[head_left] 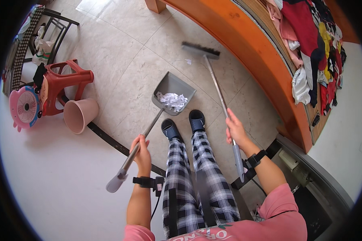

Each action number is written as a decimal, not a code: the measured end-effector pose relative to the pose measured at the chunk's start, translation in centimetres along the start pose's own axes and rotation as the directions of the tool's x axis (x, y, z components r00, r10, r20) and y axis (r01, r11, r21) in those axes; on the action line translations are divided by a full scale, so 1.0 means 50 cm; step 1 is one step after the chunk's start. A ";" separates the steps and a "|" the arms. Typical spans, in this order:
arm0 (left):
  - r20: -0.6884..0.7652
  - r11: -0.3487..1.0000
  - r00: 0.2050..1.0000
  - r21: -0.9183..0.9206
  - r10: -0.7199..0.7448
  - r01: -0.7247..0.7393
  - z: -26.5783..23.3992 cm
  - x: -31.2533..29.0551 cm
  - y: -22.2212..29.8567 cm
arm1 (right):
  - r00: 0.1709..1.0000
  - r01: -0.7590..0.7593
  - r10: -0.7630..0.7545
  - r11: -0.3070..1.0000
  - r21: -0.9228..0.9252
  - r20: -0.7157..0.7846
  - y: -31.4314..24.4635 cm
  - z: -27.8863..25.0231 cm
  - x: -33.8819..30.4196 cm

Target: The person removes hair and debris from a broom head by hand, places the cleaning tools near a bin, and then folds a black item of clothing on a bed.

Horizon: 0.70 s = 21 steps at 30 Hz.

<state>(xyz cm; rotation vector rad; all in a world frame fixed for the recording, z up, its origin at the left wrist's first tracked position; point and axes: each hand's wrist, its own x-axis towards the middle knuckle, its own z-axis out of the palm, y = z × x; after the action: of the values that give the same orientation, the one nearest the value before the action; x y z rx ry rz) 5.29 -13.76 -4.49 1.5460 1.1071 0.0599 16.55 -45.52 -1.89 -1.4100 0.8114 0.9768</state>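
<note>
My left hand (140, 149) is wrapped round the metal handle of a grey long-handled dustpan (163, 88). A heap of white paper scraps (173, 101) lies in the pan, which rests on the tiles in front of my feet. With my right hand (235, 129) I grip the pole of a broom (216, 83). Its dark bristle head (200, 50) is at the floor beyond the dustpan, close to the orange bed frame. A small white paper scrap (188, 61) lies on the floor between broom head and pan.
To the left stand a pink waste bin (81, 116), a red plastic stool (64, 82) and a pink fan (27, 106). An orange wooden bed frame (245, 52) curves along the right, with a pile of clothes (319, 52) on it. A black-framed rack (58, 30) stands far left.
</note>
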 end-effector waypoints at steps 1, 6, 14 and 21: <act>-0.006 1.000 1.000 -0.002 -0.004 0.004 0.021 -0.008 -0.011 | 1.000 0.010 -0.008 0.998 0.067 -0.023 -0.008 -0.011 0.011; -0.105 0.994 0.994 -0.105 -0.033 0.022 0.127 -0.042 -0.016 | 0.992 0.035 -0.005 0.970 0.239 -0.126 -0.072 -0.058 0.142; -0.018 0.992 1.000 0.124 0.010 -0.008 0.168 -0.040 -0.003 | 0.986 -0.166 0.164 0.983 0.080 0.031 0.089 0.022 0.025; 0.035 0.951 0.970 0.193 0.239 -0.241 0.139 -0.010 -0.013 | 0.969 -0.177 0.121 0.948 0.263 0.213 0.002 -0.049 -0.103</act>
<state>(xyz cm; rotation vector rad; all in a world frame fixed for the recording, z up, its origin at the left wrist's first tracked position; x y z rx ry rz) 8.70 -19.31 -7.00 1.8515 0.9327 0.1102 14.58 -48.32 2.68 -1.0034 0.8811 1.0521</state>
